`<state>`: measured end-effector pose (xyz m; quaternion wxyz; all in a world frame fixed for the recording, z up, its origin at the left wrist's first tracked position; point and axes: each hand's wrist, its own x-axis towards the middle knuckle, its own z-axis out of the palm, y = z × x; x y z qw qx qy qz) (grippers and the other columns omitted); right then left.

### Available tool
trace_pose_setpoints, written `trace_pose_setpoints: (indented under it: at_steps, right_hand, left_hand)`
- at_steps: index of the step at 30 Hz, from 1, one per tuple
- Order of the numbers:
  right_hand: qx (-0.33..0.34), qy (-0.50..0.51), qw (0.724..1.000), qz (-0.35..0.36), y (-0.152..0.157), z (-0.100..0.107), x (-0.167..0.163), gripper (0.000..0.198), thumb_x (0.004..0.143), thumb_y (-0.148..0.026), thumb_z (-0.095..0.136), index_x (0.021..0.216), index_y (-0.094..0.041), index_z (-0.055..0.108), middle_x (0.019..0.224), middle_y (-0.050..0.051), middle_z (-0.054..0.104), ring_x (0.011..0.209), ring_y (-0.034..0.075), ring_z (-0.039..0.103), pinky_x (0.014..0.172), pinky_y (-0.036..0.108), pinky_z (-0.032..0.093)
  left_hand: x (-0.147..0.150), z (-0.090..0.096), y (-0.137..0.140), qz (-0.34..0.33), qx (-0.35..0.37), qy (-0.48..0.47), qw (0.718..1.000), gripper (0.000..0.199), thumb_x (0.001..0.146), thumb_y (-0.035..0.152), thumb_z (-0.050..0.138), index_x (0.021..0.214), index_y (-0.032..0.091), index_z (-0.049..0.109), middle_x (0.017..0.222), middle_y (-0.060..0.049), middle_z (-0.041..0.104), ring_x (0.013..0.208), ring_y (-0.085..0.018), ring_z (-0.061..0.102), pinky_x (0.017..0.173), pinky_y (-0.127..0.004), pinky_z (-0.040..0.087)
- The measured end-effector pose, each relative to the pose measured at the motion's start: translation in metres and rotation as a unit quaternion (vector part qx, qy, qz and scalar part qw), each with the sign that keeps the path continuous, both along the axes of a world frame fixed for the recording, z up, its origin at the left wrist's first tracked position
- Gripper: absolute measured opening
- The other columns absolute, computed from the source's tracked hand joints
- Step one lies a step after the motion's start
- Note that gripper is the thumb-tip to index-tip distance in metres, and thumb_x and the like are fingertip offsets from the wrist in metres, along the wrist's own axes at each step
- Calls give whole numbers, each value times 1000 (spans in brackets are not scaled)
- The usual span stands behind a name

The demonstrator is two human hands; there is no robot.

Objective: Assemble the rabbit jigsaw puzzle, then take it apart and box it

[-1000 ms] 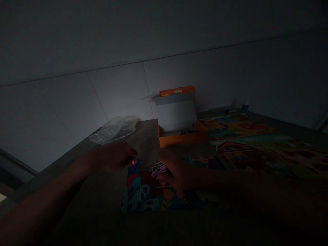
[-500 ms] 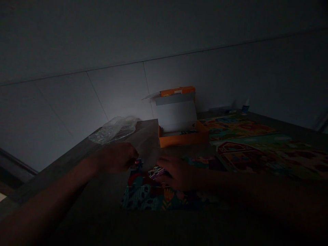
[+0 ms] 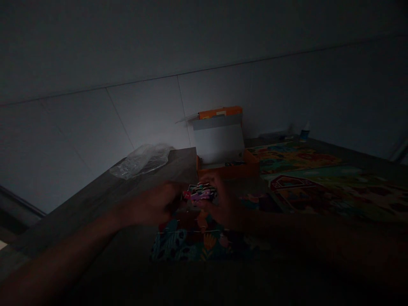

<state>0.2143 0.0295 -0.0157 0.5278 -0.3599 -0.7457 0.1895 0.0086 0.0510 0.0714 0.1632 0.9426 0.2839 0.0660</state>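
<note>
In the dim light, my right hand (image 3: pixel 221 202) is curled round a small stack of colourful jigsaw puzzle pieces (image 3: pixel 202 192), raised above the table. My left hand (image 3: pixel 159 203) meets the stack from the left, its fingers closed at a pink piece on that edge; the fingertips are partly lost in shadow. Beneath both hands lies a partly joined jigsaw puzzle (image 3: pixel 188 246) with leaves and flowers on a dark ground. My hands cover some of its upper part.
An orange box (image 3: pixel 226 171) with its lid raised stands behind my hands. Crumpled clear plastic (image 3: pixel 142 160) lies at the back left. Brightly printed picture sheets or puzzles (image 3: pixel 334 191) spread along the right. A small bottle (image 3: pixel 304 132) stands at the far right, near the wall.
My right hand has lifted the stack of pieces up and away from the puzzle. My left hand has moved right, from the puzzle's upper left corner to the stack.
</note>
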Motion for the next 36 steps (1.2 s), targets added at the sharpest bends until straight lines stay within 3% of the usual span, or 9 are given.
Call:
trace_pose_setpoints:
  at_steps: [4, 7, 11, 17, 23, 27, 31, 36]
  right_hand:
    - [64, 46, 995, -62, 2, 7, 2, 32, 84, -26, 57, 115, -21, 51, 108, 9, 64, 96, 23, 62, 84, 38, 49]
    - [85, 63, 990, -90, 4, 9, 5, 30, 85, -26, 55, 114, -21, 52, 103, 8, 66, 93, 23, 63, 82, 36, 50]
    - [41, 25, 996, -79, 3, 9, 6, 26, 84, -27, 56, 109, -21, 54, 102, 8, 66, 93, 23, 62, 83, 38, 49]
    - [-6, 1, 997, -80, 9, 24, 8, 28, 80, -27, 58, 106, -19, 53, 95, 7, 66, 84, 22, 62, 75, 35, 49]
    - [12, -38, 980, -193, 40, 63, 40, 40, 81, -31, 64, 117, -18, 52, 105, 8, 65, 92, 22, 63, 80, 33, 49]
    - [-48, -153, 950, -268, 67, 72, 74, 44, 81, -33, 68, 120, -16, 55, 108, 10, 66, 92, 22, 63, 77, 29, 48]
    - [-123, -264, 901, -321, 90, 62, 105, 37, 88, -34, 60, 120, -15, 60, 113, 12, 67, 97, 23, 63, 77, 28, 47]
    - [-165, -329, 874, -318, 107, 50, 132, 30, 86, -42, 62, 98, -17, 74, 96, 11, 72, 85, 24, 66, 69, 28, 46]
  left_hand:
    - [2, -17, -1, 77, -53, 9, 996, 39, 83, 39, 64, 114, 17, 56, 93, -5, 64, 76, -19, 61, 63, -28, 50]
    - [10, -39, -2, 55, -102, -10, 993, 47, 79, 42, 70, 115, 16, 53, 99, -6, 63, 80, -20, 62, 66, -29, 51]
    - [16, -58, 2, 35, -117, -21, 992, 41, 76, 36, 73, 106, 14, 54, 100, -8, 63, 81, -20, 62, 67, -28, 50]
    - [13, -56, 2, 53, -191, -40, 979, 31, 78, 35, 70, 96, 17, 52, 83, -5, 68, 70, -17, 62, 55, -27, 44]
    - [16, -56, 2, 112, -162, -25, 980, 32, 72, 32, 75, 88, 19, 50, 80, -1, 65, 72, -19, 62, 54, -26, 42]
    - [20, -57, 0, 101, -180, -51, 977, 28, 73, 26, 70, 87, 20, 47, 85, -2, 65, 76, -20, 63, 58, -27, 44]
    - [20, -59, 0, 72, -212, -78, 971, 25, 78, 26, 65, 89, 21, 43, 87, -3, 67, 77, -19, 64, 58, -27, 45]
    - [19, -60, 0, 68, -216, -79, 971, 25, 78, 28, 64, 87, 21, 42, 85, -4, 67, 77, -20, 65, 58, -27, 46]
